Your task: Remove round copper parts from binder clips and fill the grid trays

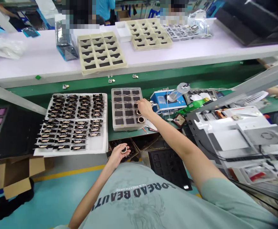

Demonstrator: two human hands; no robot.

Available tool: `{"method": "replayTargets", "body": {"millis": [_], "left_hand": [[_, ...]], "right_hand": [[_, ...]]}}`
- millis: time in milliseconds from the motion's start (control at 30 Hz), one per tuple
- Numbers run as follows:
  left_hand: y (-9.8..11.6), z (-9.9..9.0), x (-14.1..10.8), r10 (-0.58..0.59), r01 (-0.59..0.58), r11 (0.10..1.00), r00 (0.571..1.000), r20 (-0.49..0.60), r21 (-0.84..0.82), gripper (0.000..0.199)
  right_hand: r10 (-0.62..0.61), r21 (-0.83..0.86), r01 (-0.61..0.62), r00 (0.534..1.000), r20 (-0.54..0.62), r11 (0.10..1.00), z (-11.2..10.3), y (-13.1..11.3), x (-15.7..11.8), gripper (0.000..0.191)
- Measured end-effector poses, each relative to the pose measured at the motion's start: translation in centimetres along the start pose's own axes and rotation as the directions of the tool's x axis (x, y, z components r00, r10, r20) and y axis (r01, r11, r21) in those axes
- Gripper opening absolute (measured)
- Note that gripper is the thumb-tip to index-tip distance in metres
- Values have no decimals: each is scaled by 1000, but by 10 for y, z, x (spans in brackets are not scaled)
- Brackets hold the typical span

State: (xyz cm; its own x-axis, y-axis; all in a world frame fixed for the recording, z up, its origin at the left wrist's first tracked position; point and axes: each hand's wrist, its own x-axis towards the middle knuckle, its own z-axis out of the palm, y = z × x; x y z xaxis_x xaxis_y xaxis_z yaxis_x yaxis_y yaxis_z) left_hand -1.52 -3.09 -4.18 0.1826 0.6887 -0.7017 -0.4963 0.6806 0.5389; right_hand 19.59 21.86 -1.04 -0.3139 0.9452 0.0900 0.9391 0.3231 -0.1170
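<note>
Over the right-hand column of a clear compartment tray (pixel 126 128), the right hand (pixel 145 108) reaches down with bent fingers; whether its fingertips are apart or pinching something cannot be told, since the hand hides them. Nearest it, a ringed disc (pixel 141 120) sits in the corner compartment, with another partly visible just above. Nearer the body, the left hand (pixel 117 155) is turned palm up, thumb and fingers about a round piece (pixel 124 149).

That piece is the most exposed: it is held out past the bench edge, above an open box (pixel 136 148) of dark items, so a loose grip or a tilt of the palm could drop it in there. Blind fingers could nudge a disc askew or scuff its face. A backward sweep of the right hand could catch the blue unit (pixel 174 107) just beside it.
</note>
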Motion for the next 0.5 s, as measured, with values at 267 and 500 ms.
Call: {"method": "replayTargets", "body": {"millis": [267, 500], "left_hand": [[16, -11, 1, 12, -13, 1000, 999, -51, -11, 14], [38, 4, 1, 103, -103, 994, 995, -6, -39, 18]], "right_hand": [[-26, 26, 25, 999, 25, 999, 15, -5, -24, 37], [132, 309, -81, 980, -147, 948, 0, -18, -35, 38]]}}
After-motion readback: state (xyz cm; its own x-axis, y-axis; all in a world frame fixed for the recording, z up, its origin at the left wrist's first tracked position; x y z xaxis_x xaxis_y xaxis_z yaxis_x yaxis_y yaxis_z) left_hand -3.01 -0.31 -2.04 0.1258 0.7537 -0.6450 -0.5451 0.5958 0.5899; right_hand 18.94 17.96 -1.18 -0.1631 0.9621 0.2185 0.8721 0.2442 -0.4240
